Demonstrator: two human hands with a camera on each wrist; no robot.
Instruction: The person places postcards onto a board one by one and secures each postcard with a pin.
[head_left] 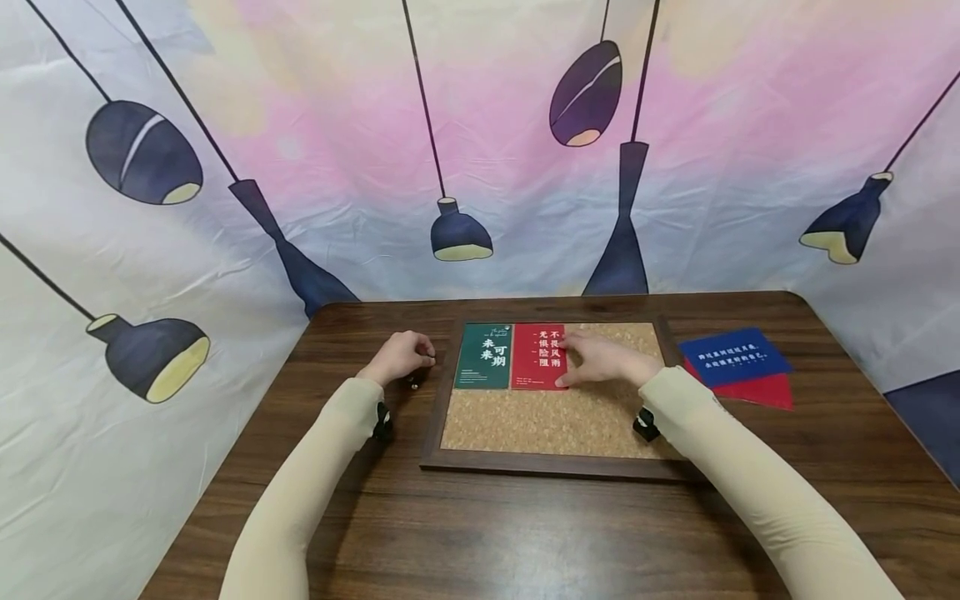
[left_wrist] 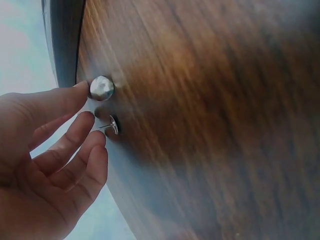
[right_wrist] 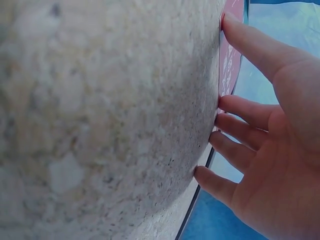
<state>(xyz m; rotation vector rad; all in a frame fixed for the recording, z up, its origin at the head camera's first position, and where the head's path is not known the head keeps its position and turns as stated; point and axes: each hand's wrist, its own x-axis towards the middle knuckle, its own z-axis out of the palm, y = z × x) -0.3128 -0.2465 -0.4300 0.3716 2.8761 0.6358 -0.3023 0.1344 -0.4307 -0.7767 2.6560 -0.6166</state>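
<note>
My left hand [head_left: 397, 357] is just left of the framed corkboard [head_left: 540, 425]. In the left wrist view its thumb and partly hidden index finger pinch a silver thumbtack [left_wrist: 102, 88], tilted with its head toward the camera. Another thumbtack [left_wrist: 114, 125] lies point up on the wood beside the fingertips. My right hand [head_left: 600, 358] presses spread, fairly straight fingers on the right edge of a red card [head_left: 534, 371]. That card lies flat on the upper cork, side by side with a green card [head_left: 472, 358] at the board's upper left.
Right of the board, a blue card [head_left: 731, 354] lies overlapping a second red card [head_left: 757, 393] on the brown wooden table [head_left: 525, 533]. Behind the table hangs a pastel cloth [head_left: 360, 133] printed with dark lamps. The board's raised dark frame borders the cork.
</note>
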